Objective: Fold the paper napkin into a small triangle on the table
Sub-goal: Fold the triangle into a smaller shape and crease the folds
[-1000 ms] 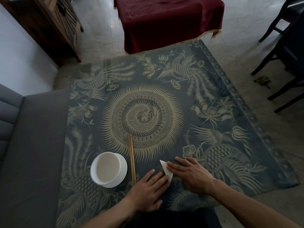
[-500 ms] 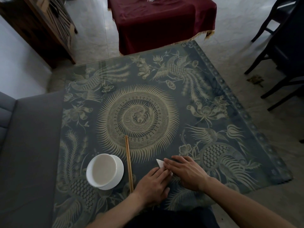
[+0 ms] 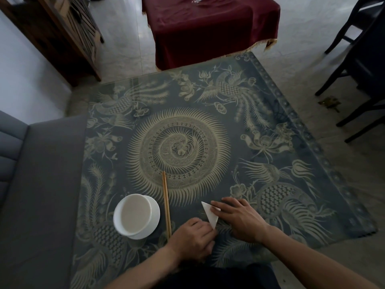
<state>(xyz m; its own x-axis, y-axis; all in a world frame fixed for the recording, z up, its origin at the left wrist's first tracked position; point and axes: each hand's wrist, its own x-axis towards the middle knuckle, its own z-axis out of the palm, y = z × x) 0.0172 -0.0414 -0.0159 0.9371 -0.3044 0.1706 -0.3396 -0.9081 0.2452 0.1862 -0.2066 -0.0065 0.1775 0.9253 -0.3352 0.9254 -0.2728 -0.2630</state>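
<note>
Napkin [image 3: 210, 214] is already down to a small white triangle, lying flat on the counter [image 3: 270, 126] near its front edge, btwn the two hands and just right of the chopsticks [image 3: 166, 205]. Long edge runs from a far point down to a near point; the right side is hidden under fingers, so can't tell if the layers line up there. Right hand [image 3: 239, 220] lies flat, fingers spread and stretched out, fingertips [image 3: 214, 204] pressing on the napkin's upper right edge, prob. holding it down or smoothing a crease. Left hand [image 3: 193, 238] is curled w/ knuckles up, fingers bunched together at the napkin's near tip; looks like it's touching or pinching that corner, but the contact itself is hidden by the hand, so can't say which for sure. Judgement: task is nearly done, since shape is triangular and small. What's left, as far as visible, is pressing the last fold flat and letting go; poss. one more fold if a smaller triangle is wanted, can't tell from this. White bowl [image 3: 136, 215] sits left of the chopsticks, well clear of the napkin, not involved. Nothing else on the counter near the work.
</note>
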